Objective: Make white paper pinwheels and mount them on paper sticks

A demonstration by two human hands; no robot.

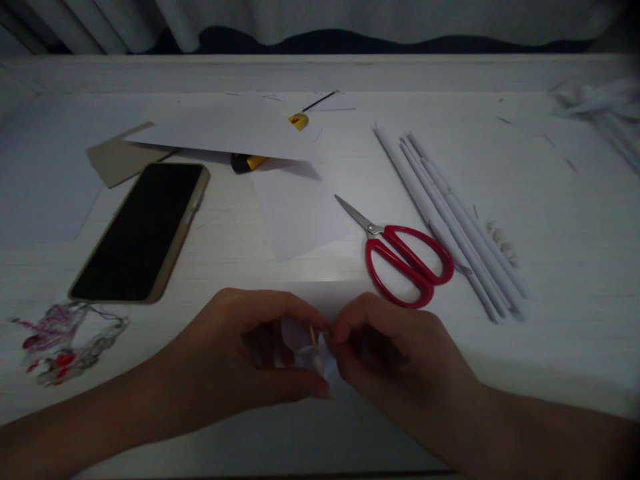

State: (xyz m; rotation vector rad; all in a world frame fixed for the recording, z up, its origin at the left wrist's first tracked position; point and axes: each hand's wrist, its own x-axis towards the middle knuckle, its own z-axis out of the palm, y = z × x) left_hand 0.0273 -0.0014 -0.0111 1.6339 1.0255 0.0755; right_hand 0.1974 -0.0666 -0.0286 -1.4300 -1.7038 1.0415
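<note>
Near the front of the table, my left hand (pixel 270 340) curls around a small piece of white paper (pixel 297 333). A thin light-brown stick (pixel 313 337), perhaps a toothpick, stands out beside the paper between my hands. My right hand (pixel 390 347) has thumb and forefinger pinched together close to the stick's tip; what lies in that pinch is too small to make out. Part of the paper is hidden by my fingers. Red-handled scissors (pixel 400 260) lie just beyond my right hand, blades pointing away to the left.
A black-screened phone (pixel 143 233) lies at left, above tangled coloured threads (pixel 67 343). A paper sheet (pixel 225 127) covers part of a yellow-and-black cutter (pixel 245 163). Several rolled paper tubes (pixel 440 207) lie right of the scissors; paper scraps (pixel 610 107) are at far right.
</note>
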